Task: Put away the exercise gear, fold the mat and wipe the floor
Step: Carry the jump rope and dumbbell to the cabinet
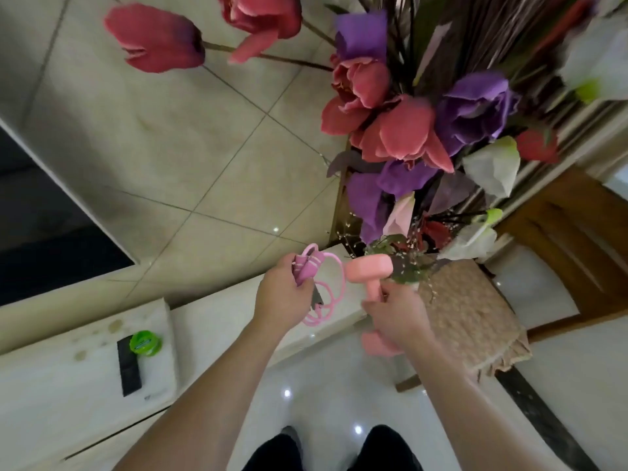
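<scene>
My left hand (283, 294) grips the pink and purple handles of a coiled pink skipping rope (328, 294), whose loops hang to the right of the fist. My right hand (394, 317) is closed around the bar of a pink dumbbell (368, 270), held upright with one head above the hand and the other head below it. Both hands are held over the edge of a low white cabinet top (217, 314), close to each other. No mat is in view.
A tall vase of red, purple and white artificial flowers (404, 130) stands just beyond my right hand. A woven brown stool or basket (472, 321) is beside it. A green round tin (146, 342) and a black remote (128, 367) lie on the white cabinet at left. A wooden door (577, 239) is at right.
</scene>
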Motion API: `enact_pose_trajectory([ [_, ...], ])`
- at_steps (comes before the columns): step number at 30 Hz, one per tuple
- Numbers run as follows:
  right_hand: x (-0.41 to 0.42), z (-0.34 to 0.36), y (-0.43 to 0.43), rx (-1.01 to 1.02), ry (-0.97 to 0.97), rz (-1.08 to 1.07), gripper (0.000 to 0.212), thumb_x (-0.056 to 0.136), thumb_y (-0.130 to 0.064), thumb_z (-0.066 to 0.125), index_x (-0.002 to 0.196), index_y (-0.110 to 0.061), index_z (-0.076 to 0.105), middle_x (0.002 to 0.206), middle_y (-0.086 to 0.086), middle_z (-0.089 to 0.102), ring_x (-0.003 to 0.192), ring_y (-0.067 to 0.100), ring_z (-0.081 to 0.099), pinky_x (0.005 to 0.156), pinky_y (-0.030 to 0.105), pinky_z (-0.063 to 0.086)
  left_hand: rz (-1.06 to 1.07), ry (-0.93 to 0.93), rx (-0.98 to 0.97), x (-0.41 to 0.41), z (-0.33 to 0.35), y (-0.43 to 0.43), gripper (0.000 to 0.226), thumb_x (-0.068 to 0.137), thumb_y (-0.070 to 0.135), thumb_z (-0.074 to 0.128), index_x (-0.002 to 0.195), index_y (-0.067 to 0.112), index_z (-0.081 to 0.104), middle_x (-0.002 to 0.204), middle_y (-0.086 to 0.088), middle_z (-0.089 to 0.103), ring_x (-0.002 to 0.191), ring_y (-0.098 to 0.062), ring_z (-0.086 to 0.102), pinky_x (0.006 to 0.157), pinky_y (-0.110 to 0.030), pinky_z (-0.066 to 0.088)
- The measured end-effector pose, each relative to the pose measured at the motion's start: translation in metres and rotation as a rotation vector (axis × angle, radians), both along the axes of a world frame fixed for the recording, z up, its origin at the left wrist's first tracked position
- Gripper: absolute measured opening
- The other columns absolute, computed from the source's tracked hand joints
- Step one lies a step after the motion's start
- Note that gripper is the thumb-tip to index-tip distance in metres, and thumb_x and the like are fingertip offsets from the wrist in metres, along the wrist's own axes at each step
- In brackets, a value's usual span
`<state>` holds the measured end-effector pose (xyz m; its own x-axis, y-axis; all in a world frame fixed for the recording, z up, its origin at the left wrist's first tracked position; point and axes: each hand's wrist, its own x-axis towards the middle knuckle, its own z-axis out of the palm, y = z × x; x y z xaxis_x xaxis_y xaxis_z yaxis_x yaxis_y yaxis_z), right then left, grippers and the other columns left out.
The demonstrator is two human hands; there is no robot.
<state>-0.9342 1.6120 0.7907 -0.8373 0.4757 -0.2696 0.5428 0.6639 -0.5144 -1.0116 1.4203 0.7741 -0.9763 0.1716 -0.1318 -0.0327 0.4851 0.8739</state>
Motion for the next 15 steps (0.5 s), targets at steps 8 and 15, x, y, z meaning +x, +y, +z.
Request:
enact_pose_trajectory([
  [8, -0.079, -0.134, 0.039, 0.02, -0.046, 0.044, 0.018, 0.08, -0.035, 0.065, 0.088, -0.018, 0.066, 0.083, 0.0, 0.065, 0.078, 0.023, 0.063, 0.069, 0.032, 0.051, 0.014, -0.054, 0.018, -0.073, -0.136, 0.035, 0.015, 0.082, 0.042, 0.059, 0.096, 0.037, 0.057, 0.088, 0.007, 0.069, 0.073, -0.024, 0.072, 0.064, -0.049, 0.061],
  [15, -0.148, -0.293, 0.085, 0.135, -0.107, 0.097, 0.019, 0.081, -0.035, 0.062, 0.09, -0.019, 0.065, 0.085, 0.001, 0.065, 0.075, 0.023, 0.058, 0.064, 0.028, 0.043, -0.048, -0.093, 0.028, -0.114, -0.289, 0.077, 0.017, 0.093, 0.027, 0.058, 0.109, 0.029, 0.054, 0.083, 0.008, 0.069, 0.063, -0.021, 0.073, 0.063, -0.047, 0.062],
])
